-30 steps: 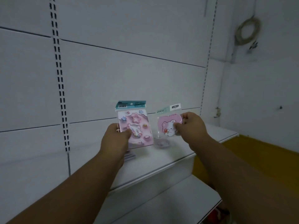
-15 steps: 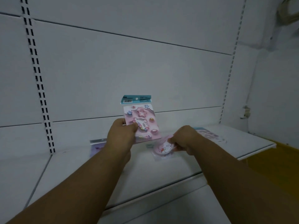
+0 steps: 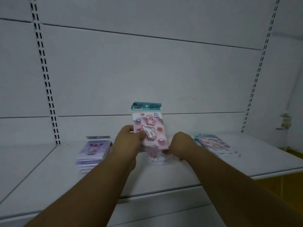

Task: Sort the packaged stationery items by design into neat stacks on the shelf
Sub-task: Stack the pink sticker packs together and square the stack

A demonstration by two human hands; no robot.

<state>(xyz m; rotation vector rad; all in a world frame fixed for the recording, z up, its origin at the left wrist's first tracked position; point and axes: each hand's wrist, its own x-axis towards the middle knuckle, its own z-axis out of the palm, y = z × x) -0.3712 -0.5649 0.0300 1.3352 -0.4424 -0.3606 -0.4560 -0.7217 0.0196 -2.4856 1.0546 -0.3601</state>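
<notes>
My left hand (image 3: 128,142) holds a pink star-and-unicorn packet (image 3: 150,128) upright above the white shelf (image 3: 164,176); its teal header card points up. My right hand (image 3: 182,145) is low on the shelf, fingers pinched on a small round pink bear packet (image 3: 156,158) that lies flat just under the upright packet. A stack of purple packets (image 3: 93,152) sits to the left. To the right, a fanned pile of pink packets with teal headers (image 3: 213,144) lies flat.
The white back panel (image 3: 147,71) has slotted uprights at left (image 3: 46,82) and right (image 3: 255,82). A lower shelf edge (image 3: 155,215) runs below. Yellow floor (image 3: 282,182) shows at the right, past the shelf end.
My right hand has carried the bear packet down from chest height onto the shelf. The left hand kept the star packet upright. My view has swung left, bringing both piles into sight.
</notes>
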